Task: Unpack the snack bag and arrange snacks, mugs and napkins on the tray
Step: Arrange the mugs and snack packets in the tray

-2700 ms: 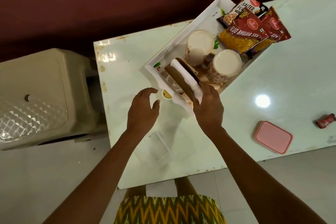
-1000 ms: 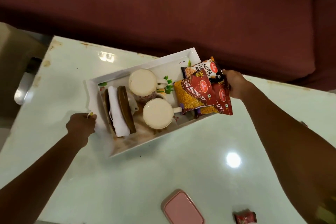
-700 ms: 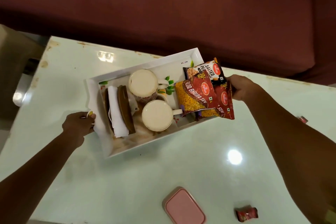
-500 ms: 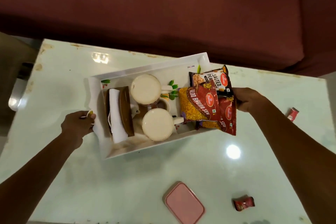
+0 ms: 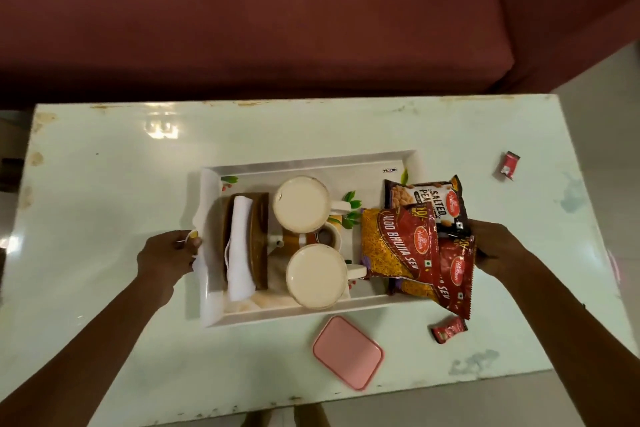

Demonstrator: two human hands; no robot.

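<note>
A white tray sits square on the pale table. My left hand grips its left end and my right hand grips its right end, partly behind the snack packets. On the tray stand two white mugs. A white napkin stands in a brown wooden holder at the left. Three packets overlap at the right end: salted peanuts, Aloo Bhujia Sev and a second red packet hanging over the tray's edge.
A pink lid lies just in front of the tray. Two small red wrapped sweets lie on the table to the right. A maroon sofa runs behind the table's far edge.
Both hands took the tray's ends and turned it from a diagonal to square with the table. The view shifted, so the pink lid now lies close to the tray's front.
</note>
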